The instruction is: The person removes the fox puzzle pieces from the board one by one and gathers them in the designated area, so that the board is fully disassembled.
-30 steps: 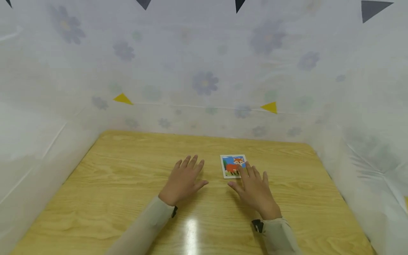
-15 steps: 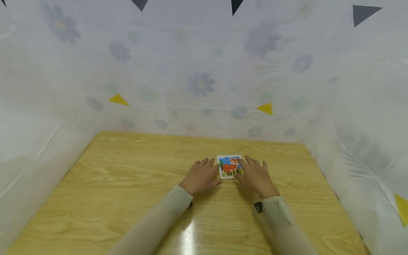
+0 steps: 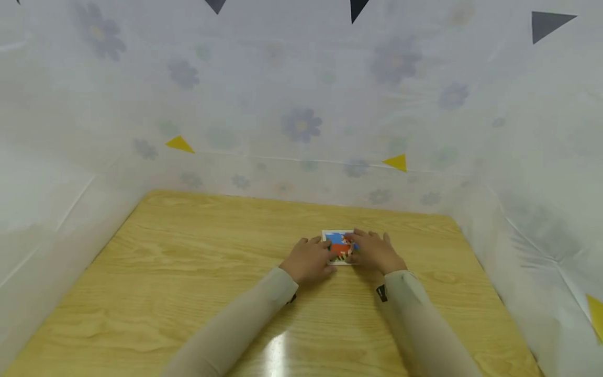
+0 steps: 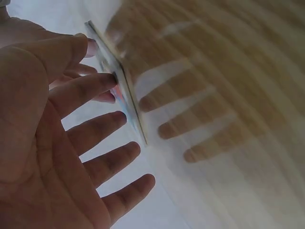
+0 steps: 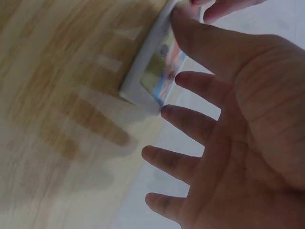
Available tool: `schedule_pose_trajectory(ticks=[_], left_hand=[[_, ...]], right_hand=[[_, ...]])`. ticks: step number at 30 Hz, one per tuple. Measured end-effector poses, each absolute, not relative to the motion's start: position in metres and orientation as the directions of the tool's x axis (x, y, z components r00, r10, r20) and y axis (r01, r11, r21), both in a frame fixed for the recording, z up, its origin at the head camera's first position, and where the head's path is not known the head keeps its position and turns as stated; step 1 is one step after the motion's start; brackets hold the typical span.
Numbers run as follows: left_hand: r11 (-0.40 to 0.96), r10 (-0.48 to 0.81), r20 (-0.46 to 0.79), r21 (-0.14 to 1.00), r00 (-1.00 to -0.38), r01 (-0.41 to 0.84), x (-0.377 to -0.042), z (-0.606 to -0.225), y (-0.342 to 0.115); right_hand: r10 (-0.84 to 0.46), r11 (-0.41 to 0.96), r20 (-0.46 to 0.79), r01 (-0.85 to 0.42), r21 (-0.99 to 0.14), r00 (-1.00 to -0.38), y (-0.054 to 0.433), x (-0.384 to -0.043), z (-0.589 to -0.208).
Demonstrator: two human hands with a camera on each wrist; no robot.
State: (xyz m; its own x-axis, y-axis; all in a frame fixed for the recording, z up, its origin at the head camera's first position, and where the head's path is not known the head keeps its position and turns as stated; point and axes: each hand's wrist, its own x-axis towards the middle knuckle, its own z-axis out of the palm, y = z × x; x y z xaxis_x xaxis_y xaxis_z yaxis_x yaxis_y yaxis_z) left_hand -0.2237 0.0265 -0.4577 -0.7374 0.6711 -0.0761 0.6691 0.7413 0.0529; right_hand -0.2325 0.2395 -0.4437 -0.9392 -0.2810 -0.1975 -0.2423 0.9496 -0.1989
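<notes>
A thin square board with a fox picture and a white border [image 3: 335, 239] lies flat on the table. My left hand [image 3: 308, 259] is at its left side, fingertips over the edge. From the right, my right hand [image 3: 374, 251] covers part of the picture. In the left wrist view, the left fingers are spread and mostly straight, the index tip right at the board's edge [image 4: 125, 78]. The right wrist view has the right thumb over the white border [image 5: 138, 93] and the other fingers extended beside it. The board's right side is hidden under the right hand.
The wood-grain table [image 3: 188, 262] reaches back to a pale flowered cloth wall [image 3: 264, 104], with white cloth on both sides. Yellow triangles [image 3: 395, 162] and dark triangles [image 3: 551, 25] mark the cloth.
My left hand has moved right to the board's left edge. My right hand has shifted slightly up and further over the picture. The board stays roughly in place.
</notes>
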Motion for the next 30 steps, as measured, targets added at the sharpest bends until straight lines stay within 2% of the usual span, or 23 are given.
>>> schedule_pose_trajectory(ticks=[13, 21, 30], left_hand=[[0.728, 0.685, -0.057, 0.088, -0.726, 0.680, -0.217, -0.455, 0.018], [0.704, 0.710, -0.035, 0.052, -0.703, 0.708, -0.201, -0.459, 0.016], [0.670, 0.742, 0.010, 0.027, -0.670, 0.742, -0.182, -0.458, 0.006]], right_hand=[[-0.297, 0.943, -0.199, -0.253, -0.218, -0.934, 0.240, -0.229, -0.449], [-0.295, 0.941, -0.177, -0.253, -0.224, -0.939, 0.233, -0.205, -0.453], [-0.309, 0.942, -0.114, -0.288, -0.174, -0.944, 0.222, -0.176, -0.451]])
